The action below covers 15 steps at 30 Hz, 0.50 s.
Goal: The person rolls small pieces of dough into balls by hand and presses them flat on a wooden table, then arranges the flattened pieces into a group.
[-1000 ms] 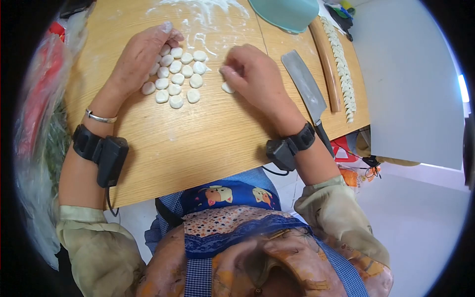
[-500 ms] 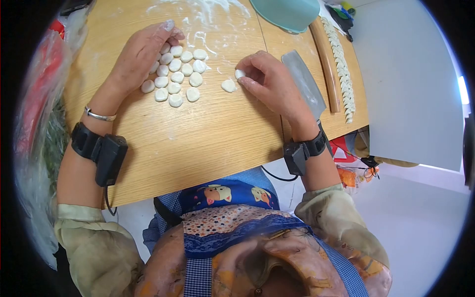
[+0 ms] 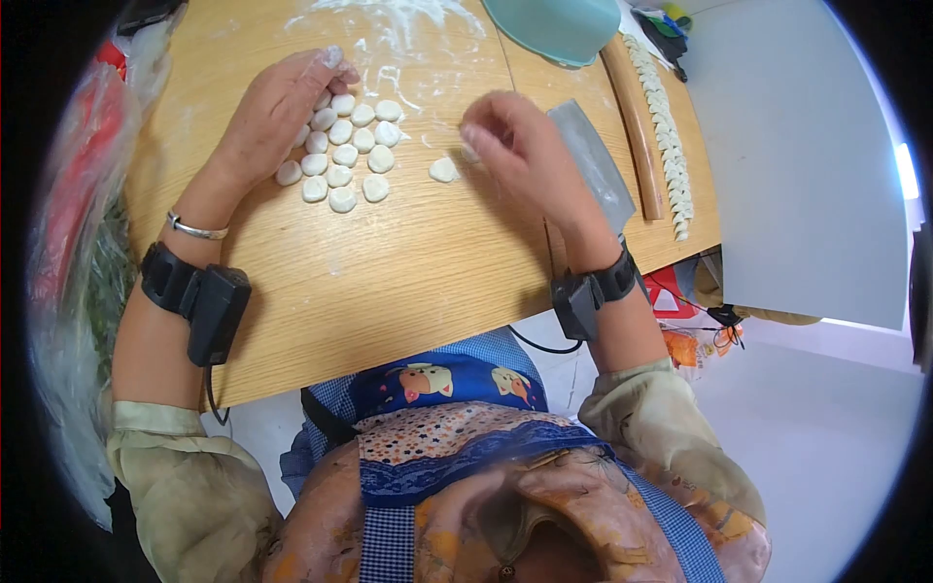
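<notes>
My left hand (image 3: 277,112) is over the upper left of a group of small flattened dough pieces (image 3: 340,131), its floury fingers curled together. What they hold, if anything, is hidden. My right hand (image 3: 520,146), blurred at the fingers, hovers to the right of the group with thumb and forefinger apart. Just under its thumb, a dough piece (image 3: 470,154) shows partly. A separate flattened dough piece (image 3: 443,170) lies on the table to the left of that one. Close behind the right hand lies a cleaver (image 3: 595,165) with a broad metal blade.
Right of the cleaver lie a wooden rolling pin (image 3: 634,126) and a long row of dough pieces (image 3: 666,136). A teal bowl (image 3: 554,29) stands at the back. Loose flour (image 3: 398,19) covers part of the wooden table (image 3: 389,282). Plastic bags (image 3: 83,194) hang at the left.
My right thumb and forefinger have come off the small dough piece and lifted slightly, leaving it below the hand. My left hand is nearly still. The view has shifted a little.
</notes>
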Each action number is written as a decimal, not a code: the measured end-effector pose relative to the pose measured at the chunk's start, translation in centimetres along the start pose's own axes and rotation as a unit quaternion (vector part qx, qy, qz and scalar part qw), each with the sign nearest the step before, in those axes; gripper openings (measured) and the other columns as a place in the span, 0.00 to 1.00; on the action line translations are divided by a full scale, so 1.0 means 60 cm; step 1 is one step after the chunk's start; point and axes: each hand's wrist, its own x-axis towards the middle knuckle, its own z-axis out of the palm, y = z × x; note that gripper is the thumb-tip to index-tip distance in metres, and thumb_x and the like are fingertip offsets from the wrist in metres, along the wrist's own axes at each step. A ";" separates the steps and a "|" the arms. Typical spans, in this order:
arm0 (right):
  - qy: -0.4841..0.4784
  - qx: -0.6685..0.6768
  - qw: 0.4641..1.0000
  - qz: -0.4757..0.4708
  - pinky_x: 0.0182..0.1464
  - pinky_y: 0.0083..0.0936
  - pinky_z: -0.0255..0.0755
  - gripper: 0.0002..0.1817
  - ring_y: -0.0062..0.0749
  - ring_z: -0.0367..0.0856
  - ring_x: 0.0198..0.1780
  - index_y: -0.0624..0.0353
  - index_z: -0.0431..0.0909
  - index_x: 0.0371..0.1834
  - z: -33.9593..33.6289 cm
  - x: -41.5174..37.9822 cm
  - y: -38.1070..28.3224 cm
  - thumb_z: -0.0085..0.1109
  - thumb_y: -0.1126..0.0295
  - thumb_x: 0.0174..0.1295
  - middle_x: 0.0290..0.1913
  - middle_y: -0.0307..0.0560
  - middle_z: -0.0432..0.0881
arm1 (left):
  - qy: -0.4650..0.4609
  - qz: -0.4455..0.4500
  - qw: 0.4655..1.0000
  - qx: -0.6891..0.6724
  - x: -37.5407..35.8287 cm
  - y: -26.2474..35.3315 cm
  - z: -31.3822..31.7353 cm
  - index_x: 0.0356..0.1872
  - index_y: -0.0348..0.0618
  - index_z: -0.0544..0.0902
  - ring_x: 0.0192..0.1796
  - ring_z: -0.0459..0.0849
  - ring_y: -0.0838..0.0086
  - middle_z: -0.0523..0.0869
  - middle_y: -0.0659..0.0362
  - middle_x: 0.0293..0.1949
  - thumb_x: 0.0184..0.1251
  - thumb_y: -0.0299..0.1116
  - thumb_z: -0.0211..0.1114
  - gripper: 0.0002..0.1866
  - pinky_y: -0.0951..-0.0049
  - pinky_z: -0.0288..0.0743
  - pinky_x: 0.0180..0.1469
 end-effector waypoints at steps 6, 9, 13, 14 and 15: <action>0.109 -0.111 0.974 -0.167 0.61 0.43 0.70 0.16 0.53 0.76 0.57 0.64 0.79 0.52 0.047 0.082 0.037 0.57 0.63 0.70 0.51 0.59 0.80 | -0.004 0.001 1.000 -0.026 0.001 -0.003 0.000 0.49 0.31 0.82 0.53 0.81 0.73 0.86 0.56 0.47 0.87 0.45 0.44 0.25 0.70 0.72 0.64; 0.101 -0.170 0.962 -0.188 0.68 0.45 0.65 0.19 0.56 0.72 0.64 0.62 0.77 0.58 0.068 0.085 0.045 0.54 0.61 0.71 0.58 0.60 0.78 | -0.003 -0.013 1.000 -0.021 -0.003 0.001 -0.001 0.49 0.31 0.82 0.53 0.81 0.73 0.86 0.55 0.48 0.87 0.44 0.44 0.25 0.70 0.72 0.64; 0.077 -0.145 0.970 -0.182 0.72 0.47 0.60 0.22 0.55 0.68 0.70 0.60 0.75 0.63 0.066 0.089 0.059 0.52 0.59 0.72 0.66 0.57 0.75 | -0.005 -0.014 0.999 -0.039 -0.001 -0.002 0.000 0.49 0.31 0.82 0.53 0.81 0.73 0.86 0.55 0.48 0.86 0.44 0.44 0.24 0.70 0.72 0.64; 0.077 -0.146 0.969 -0.182 0.72 0.47 0.60 0.22 0.55 0.68 0.70 0.60 0.75 0.63 0.061 0.095 0.063 0.52 0.59 0.72 0.66 0.57 0.75 | -0.004 -0.013 0.999 -0.036 0.000 -0.001 0.000 0.49 0.31 0.82 0.52 0.81 0.73 0.86 0.55 0.48 0.86 0.44 0.44 0.24 0.70 0.72 0.63; 0.058 -0.107 0.977 -0.177 0.72 0.48 0.60 0.22 0.54 0.68 0.71 0.59 0.74 0.63 0.056 0.100 0.066 0.52 0.59 0.72 0.67 0.57 0.74 | -0.003 -0.014 0.999 -0.036 -0.001 0.000 0.000 0.49 0.31 0.82 0.52 0.81 0.73 0.86 0.55 0.48 0.86 0.44 0.44 0.24 0.70 0.72 0.63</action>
